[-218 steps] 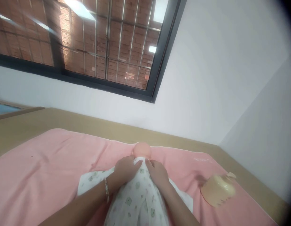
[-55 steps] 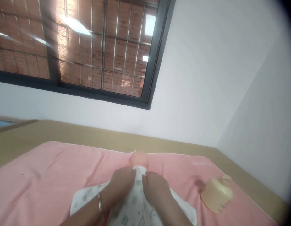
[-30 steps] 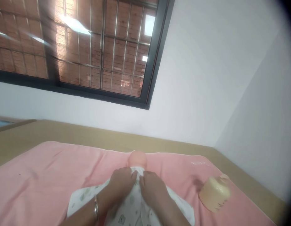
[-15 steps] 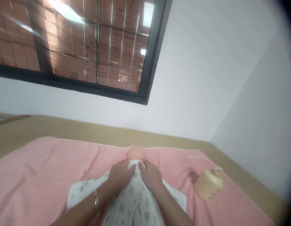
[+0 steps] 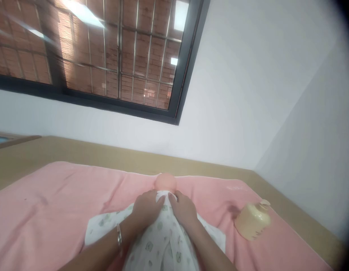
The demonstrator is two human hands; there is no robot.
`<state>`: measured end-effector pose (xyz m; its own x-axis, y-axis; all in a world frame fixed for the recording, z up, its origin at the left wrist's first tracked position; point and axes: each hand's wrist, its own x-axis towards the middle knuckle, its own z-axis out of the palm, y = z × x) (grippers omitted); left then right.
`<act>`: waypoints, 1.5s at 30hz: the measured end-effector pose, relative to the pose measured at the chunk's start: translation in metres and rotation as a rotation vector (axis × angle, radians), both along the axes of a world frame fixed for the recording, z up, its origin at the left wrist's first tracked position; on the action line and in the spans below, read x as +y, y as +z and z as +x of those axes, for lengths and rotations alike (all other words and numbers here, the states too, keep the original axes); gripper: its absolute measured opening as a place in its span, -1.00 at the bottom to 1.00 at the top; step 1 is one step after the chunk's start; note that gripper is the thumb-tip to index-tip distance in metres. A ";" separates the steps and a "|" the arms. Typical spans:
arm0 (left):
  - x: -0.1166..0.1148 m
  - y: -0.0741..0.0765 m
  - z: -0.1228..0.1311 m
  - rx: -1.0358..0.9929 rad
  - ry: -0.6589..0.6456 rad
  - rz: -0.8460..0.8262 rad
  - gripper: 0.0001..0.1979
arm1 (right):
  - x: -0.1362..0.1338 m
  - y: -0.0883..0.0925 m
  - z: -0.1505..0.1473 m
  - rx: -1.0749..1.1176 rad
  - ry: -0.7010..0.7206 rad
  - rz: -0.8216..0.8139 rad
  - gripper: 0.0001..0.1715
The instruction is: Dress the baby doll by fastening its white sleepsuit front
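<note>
A small white baby gown (image 5: pixel 160 233) with green prints lies lengthwise before me on a pink blanket (image 5: pixel 69 199), its sleeves spread to both sides. Just past its neckline shows a round, smooth, pinkish head (image 5: pixel 166 181) like a doll's; the face is not visible. My left hand (image 5: pixel 148 206), with a silver bangle at its wrist, is closed on the gown's upper left side. On the opposite side my right hand (image 5: pixel 185 209) grips it in the same way. Both thumbs rest on the front near the collar, while the other fingers are mostly hidden.
To the right, a pale yellow bottle-like container (image 5: pixel 252 222) sits on the blanket. A wooden ledge (image 5: pixel 115 151) borders the blanket along the white wall (image 5: pixel 228 124). Above is a dark-framed window (image 5: pixel 178 94) with metal bars and brickwork behind.
The whole view has shifted slightly, so everything appears a little further right. Both hands keep the same hold on the gown.
</note>
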<state>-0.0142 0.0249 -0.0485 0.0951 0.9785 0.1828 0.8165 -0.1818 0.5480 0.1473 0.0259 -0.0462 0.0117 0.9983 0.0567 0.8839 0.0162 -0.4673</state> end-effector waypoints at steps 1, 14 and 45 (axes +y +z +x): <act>0.000 0.000 0.000 -0.002 -0.001 0.001 -0.55 | 0.000 0.000 0.000 -0.001 -0.002 0.004 -0.41; 0.000 0.001 0.001 0.012 -0.001 -0.007 -0.55 | -0.001 0.001 0.000 -0.022 -0.007 -0.004 -0.41; -0.008 0.006 0.006 0.326 0.041 0.099 -0.56 | -0.004 0.007 0.001 -0.082 0.046 -0.024 -0.24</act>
<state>-0.0081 0.0172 -0.0427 0.1250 0.9618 0.2436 0.9536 -0.1842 0.2383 0.1481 0.0221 -0.0393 -0.0380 0.9988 0.0319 0.9177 0.0475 -0.3945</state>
